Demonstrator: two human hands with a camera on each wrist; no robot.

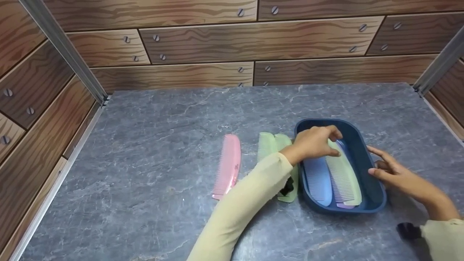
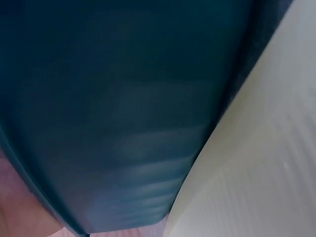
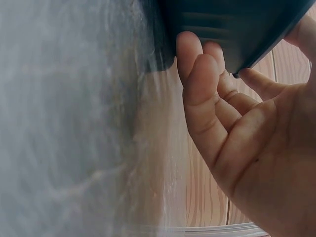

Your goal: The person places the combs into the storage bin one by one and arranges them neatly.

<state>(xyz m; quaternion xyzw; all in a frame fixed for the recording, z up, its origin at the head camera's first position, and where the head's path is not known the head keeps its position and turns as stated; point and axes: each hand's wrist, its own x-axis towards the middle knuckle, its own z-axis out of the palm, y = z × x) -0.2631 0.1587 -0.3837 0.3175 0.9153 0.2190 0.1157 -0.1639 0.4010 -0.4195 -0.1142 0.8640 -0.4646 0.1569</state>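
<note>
Navy tray, marbled grey tabletop, wood-print walls
The comb at centre is pink; the combs just right of it are pale green; at right, one comb is light blue, another pale green, a third purple. Whitish veins streak the grey; dark grain and grey screw heads pattern the brown planks. Sleeves at lower centre and lower right are plain pale yellow.

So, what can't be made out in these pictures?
Upper end of the blue comb, head view: hidden by the left hand.
Most of the purple comb, head view: under the green comb in the container.
Middle of the green combs on the table, head view: behind the left sleeve.
Lower right corner of the pink comb, head view: same sleeve.
Skin at lower left, left wrist view: cut off by the edge.
</note>
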